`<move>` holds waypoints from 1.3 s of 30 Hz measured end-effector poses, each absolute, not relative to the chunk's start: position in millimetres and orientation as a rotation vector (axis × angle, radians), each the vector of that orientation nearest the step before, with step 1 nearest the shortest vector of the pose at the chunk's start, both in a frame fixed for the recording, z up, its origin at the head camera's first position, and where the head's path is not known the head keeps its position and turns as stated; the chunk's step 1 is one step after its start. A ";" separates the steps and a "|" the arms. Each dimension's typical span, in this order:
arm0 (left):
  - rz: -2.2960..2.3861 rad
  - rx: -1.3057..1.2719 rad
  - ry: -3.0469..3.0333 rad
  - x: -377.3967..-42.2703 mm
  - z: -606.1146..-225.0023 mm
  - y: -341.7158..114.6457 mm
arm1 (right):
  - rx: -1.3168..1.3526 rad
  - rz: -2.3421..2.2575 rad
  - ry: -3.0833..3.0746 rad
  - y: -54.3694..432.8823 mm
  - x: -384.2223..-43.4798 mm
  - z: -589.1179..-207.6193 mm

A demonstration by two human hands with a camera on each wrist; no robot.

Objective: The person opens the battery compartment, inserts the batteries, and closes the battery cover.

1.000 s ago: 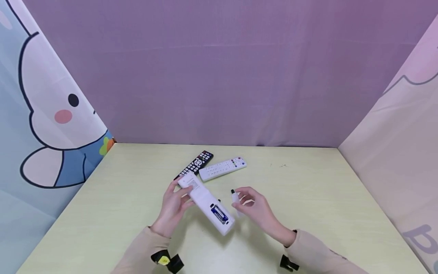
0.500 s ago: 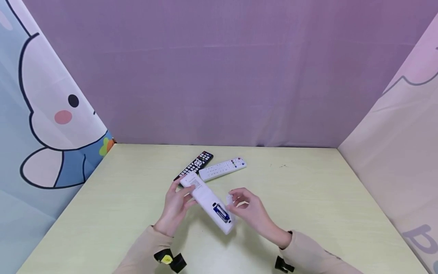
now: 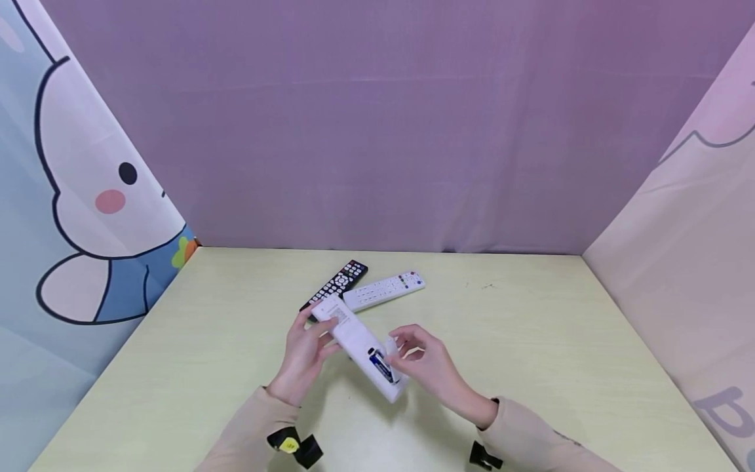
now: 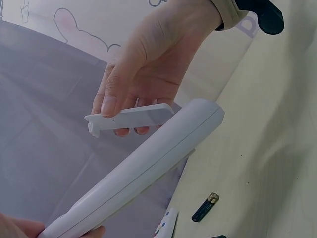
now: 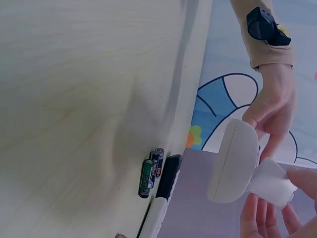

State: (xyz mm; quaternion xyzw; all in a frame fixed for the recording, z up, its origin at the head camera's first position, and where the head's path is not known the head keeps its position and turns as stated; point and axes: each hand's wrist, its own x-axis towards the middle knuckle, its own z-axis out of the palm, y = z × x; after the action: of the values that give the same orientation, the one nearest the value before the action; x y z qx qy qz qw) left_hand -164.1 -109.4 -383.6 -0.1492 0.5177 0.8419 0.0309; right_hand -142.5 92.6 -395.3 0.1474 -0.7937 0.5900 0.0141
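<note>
Gripping a white remote [image 3: 356, 342] is the left hand [image 3: 302, 359]. Near it, the right hand [image 3: 429, 362] pinches a white cover [image 4: 136, 117]

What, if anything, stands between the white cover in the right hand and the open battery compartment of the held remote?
Nothing visible does. The right hand holds the cover close to the compartment, and the left hand grips the remote at its other end.

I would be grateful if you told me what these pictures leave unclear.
Keys of the held remote: turned away, head view.
Label on its back: print too small, head view.
Left hand: cut off by the edge, left wrist view.
Green battery: lettering too small, right wrist view.
</note>
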 end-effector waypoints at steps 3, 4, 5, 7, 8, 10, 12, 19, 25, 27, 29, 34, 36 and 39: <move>2.592 -0.456 1.599 -163.9 -383.3 -109.0 | 0.476 1.840 -2.461 91.8 -141.7 -395.4; 2.592 -0.453 1.602 -163.8 -383.2 -108.8 | 0.486 1.833 -2.462 91.7 -141.6 -395.8; 2.590 -0.454 1.603 -163.7 -383.3 -108.7 | 0.498 1.831 -2.460 91.6 -141.4 -396.0; 2.588 -0.451 1.607 -163.5 -383.0 -108.5 | 0.533 1.823 -2.454 91.5 -141.2 -397.0; 2.587 -0.449 1.609 -163.4 -382.9 -108.4 | 0.554 1.813 -2.452 91.5 -141.2 -397.5; 2.583 -0.449 1.614 -163.4 -382.8 -108.3 | 0.589 1.797 -2.444 91.4 -141.1 -398.2; 2.582 -0.450 1.614 -163.6 -382.8 -108.3 | 0.623 1.779 -2.433 91.1 -141.3 -399.0; 2.580 -0.458 1.613 -163.7 -383.3 -108.5 | 0.658 1.707 -2.451 88.2 -138.1 -391.9; 2.580 -0.456 1.607 -163.5 -383.3 -108.5 | 0.665 1.668 -2.457 85.2 -127.4 -370.6; 2.582 -0.451 1.603 -163.6 -383.3 -108.5 | 0.661 1.658 -2.465 84.9 -126.1 -367.8; 2.581 -0.450 1.603 -163.8 -383.5 -108.5 | 0.663 1.649 -2.469 84.9 -125.5 -366.5; 2.584 -0.448 1.601 -163.5 -383.6 -108.0 | 0.696 1.620 -2.478 85.6 -126.5 -368.0; 2.587 -0.445 1.600 -163.2 -383.6 -107.7 | 0.736 1.594 -2.479 87.5 -131.8 -378.2; 2.586 -0.437 1.612 -162.6 -383.5 -107.1 | 0.803 1.522 -2.501 90.3 -139.0 -392.5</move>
State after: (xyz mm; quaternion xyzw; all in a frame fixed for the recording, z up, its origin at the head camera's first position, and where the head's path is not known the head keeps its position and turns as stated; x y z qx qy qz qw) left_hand -162.6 -107.1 -383.5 -0.1418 0.5234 0.8396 0.0316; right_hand -139.0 90.3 -392.5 0.2641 -0.8227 0.5007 0.0527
